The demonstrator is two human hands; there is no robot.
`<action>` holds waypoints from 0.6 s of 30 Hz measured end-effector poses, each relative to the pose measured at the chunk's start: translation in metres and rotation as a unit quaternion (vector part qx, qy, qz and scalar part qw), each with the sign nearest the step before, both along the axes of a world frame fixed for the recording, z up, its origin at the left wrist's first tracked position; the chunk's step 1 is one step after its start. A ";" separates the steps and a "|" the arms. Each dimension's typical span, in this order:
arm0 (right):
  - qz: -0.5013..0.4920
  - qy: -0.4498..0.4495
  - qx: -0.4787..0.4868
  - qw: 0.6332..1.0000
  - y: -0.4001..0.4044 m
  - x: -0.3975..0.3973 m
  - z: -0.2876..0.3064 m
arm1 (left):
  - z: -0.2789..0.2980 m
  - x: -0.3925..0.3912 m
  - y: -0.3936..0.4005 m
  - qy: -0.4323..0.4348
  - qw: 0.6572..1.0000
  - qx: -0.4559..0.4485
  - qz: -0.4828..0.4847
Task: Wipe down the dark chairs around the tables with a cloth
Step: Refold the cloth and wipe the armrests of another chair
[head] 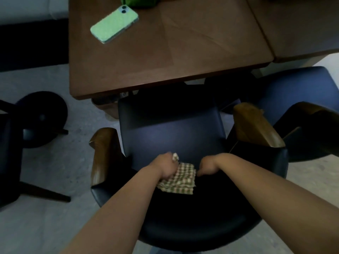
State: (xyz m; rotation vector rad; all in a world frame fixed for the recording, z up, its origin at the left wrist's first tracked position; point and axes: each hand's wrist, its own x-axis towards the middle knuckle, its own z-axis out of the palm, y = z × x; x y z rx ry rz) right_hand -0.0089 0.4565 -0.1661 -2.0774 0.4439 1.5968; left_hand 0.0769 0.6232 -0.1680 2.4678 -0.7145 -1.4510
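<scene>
Both arms reach down over the back of the dark chair (172, 136) drawn up to the counter (183, 57). The left hand (166, 166) is curled tight around one end of the checked cloth (180, 179), a corner poking out beyond its knuckles, while the rest of the cloth spreads just to its right, at the back of the seat. The right hand (207, 168) sits just beyond the cloth's far edge, fingers curled toward it; whether it pinches the fabric I cannot tell. To wipe well, I'd flatten the cloth under the palm and sweep forward, away from the hands, toward the seat's front edge, then over the wooden armrests either side. A green phone (114, 24) lies on the counter, well ahead.
</scene>
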 end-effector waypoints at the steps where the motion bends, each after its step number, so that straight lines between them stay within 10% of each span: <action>1: -0.040 -0.052 -0.001 0.998 -0.001 0.000 0.008 | 0.010 0.000 -0.001 -0.002 0.998 -0.038 0.052; 5: -0.308 -0.261 0.032 0.914 -0.004 0.005 0.051 | 0.063 -0.005 0.002 0.003 0.953 -0.168 0.252; 9: -0.535 -0.253 0.182 0.785 0.015 -0.012 0.112 | 0.118 -0.026 0.020 0.039 0.879 -0.273 0.388; 14: -0.505 -0.412 0.185 0.736 0.051 -0.054 0.188 | 0.192 -0.072 0.047 0.025 0.796 -0.400 0.454; 18: -0.420 -0.502 0.192 0.731 0.068 -0.089 0.257 | 0.266 -0.106 0.069 -0.052 0.798 -0.455 0.392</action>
